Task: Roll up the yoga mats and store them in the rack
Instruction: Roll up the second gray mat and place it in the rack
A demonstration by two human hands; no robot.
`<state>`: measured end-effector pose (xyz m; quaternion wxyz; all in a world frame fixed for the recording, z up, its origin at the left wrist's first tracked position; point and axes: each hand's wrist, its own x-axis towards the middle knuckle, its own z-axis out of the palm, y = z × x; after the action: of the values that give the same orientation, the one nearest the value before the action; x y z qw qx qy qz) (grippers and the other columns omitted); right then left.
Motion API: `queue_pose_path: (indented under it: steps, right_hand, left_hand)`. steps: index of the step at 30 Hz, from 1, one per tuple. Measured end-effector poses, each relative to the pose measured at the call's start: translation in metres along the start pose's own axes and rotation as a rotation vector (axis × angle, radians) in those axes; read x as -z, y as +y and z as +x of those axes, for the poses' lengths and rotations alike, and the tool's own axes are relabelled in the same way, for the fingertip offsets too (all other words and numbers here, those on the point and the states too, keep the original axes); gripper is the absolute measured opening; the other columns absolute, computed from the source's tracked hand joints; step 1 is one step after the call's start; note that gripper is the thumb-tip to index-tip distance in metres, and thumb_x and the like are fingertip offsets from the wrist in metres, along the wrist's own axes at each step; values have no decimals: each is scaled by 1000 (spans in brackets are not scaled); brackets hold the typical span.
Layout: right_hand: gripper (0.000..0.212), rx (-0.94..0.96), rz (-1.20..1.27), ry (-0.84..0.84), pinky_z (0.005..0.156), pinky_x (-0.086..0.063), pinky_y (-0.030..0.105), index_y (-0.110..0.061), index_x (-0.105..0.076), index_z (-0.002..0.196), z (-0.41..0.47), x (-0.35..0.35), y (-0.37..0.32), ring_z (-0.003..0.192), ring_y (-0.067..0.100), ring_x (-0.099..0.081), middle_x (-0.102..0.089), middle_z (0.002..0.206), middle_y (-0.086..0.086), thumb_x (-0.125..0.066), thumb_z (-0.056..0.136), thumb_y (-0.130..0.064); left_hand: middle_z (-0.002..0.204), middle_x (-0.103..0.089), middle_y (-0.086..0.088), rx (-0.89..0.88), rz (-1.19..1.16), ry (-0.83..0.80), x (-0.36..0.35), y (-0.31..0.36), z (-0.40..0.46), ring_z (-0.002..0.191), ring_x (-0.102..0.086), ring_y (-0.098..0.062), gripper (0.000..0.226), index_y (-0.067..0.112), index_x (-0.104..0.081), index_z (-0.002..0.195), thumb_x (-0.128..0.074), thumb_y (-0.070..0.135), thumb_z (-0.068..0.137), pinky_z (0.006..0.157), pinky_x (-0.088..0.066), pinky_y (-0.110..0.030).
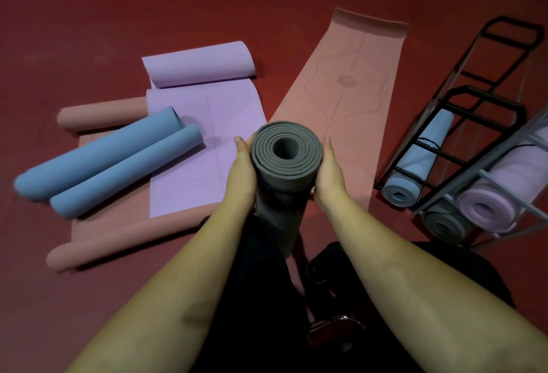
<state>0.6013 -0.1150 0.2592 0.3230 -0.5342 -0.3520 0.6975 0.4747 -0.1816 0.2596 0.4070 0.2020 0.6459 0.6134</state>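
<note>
I have the grey mat (286,157) rolled tight and stood on end between my knees, my left hand (243,165) and right hand (329,172) pressed against its sides, fingers wrapped behind it in a firm grip. I judge the work roughly half done. The rack (462,147) on my right already holds three rolls: a blue roll (415,171), a pale lilac roll (498,195) and a grey roll (443,226) below it. Left to do: the lilac mat (204,141) only part-rolled, the pink mat (350,88) lying flat, the blue mat (109,162) curled from both ends, and another pink mat (118,233) beneath them.

My fingertips are hidden behind the roll, its foot is lost against my dark trousers, and the rack's near corner is cut off at the frame edge.
</note>
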Motion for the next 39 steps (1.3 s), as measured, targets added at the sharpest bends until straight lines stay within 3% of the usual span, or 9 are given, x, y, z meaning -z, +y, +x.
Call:
queue_pose_path:
  steps: [5, 10, 14, 18, 21, 27, 32, 35, 39]
  right_hand:
    - [47, -3, 17, 6, 98, -48, 32, -24, -69, 100, 20, 0, 2, 99, 13, -62, -70, 115, -3, -40, 97, -61]
    - [53, -112, -13, 19, 61, -44, 24, -19, -64, 122, 44, 5, -2, 75, 3, -57, -65, 84, -13, -45, 96, -61]
    - [57, -151, -125, -11, 64, -43, 26, -18, -60, 130, 71, 6, 0, 75, 7, -53, -63, 100, -7, -39, 99, -60]
    - [50, 27, -194, -5, 67, -44, 20, -19, -62, 125, 92, 7, 1, 92, 6, -59, -62, 131, 1, -33, 103, -52]
    - [47, 94, 11, -33, 80, -47, 16, -23, -69, 111, 109, 8, -14, 97, -2, -64, -72, 104, -15, -34, 102, -54]
    - [49, -48, -66, -37, 92, -45, 28, -27, -69, 105, 130, 15, 20, 92, 3, -61, -68, 94, -16, -40, 96, -65]
    - [61, -83, -180, -63, 97, -38, 28, -19, -60, 133, 140, 26, 38, 110, 11, -57, -62, 129, -5, -35, 99, -62]
    - [61, -21, -128, -39, 111, -34, 35, -26, -57, 137, 144, 25, 25, 130, 14, -49, -56, 140, -8, -27, 99, -64]
    - [54, 50, 115, -121, 98, -44, 24, -24, -70, 97, 154, 12, 11, 95, -4, -65, -74, 96, -18, -29, 101, -59]
  left_hand:
    - [123, -65, 6, 208, -109, 112, -8, -31, 21, 116, -57, -15, 66, 17, -64, 128, -36, 66, 94, 110, -40, -38]
    - [93, -74, 5, 209, -119, 72, -14, -23, 45, 83, -64, -10, 25, 16, -69, 108, -52, 30, 98, 67, -50, -22]
    - [90, -73, 2, 117, -141, 102, -19, 1, 73, 76, -62, -10, 21, 17, -72, 102, -52, 17, 94, 64, -48, -23]
    - [103, -73, 4, 128, -110, 126, -28, 7, 90, 98, -65, -12, 43, 23, -70, 92, -40, 51, 102, 82, -50, -29]
    - [103, -72, 4, 181, 25, 109, -30, -6, 103, 97, -63, -14, 49, 25, -69, 88, -39, 63, 97, 89, -51, -36]
    - [78, -75, 10, 276, -100, 105, -37, -34, 109, 62, -67, -2, 33, 14, -72, 102, -56, 43, 98, 51, -47, -14]
    - [90, -72, -6, 203, -141, 45, -20, -31, 125, 76, -60, -18, 25, 1, -67, 115, -54, 14, 98, 72, -44, -28]
    - [99, -74, 0, 155, -189, -5, -20, -19, 134, 81, -64, -13, 42, 15, -72, 110, -40, 41, 106, 73, -45, -27]
    - [114, -73, 0, 225, -14, 130, -42, -23, 130, 104, -65, -15, 53, 24, -71, 99, -39, 67, 96, 92, -49, -35]
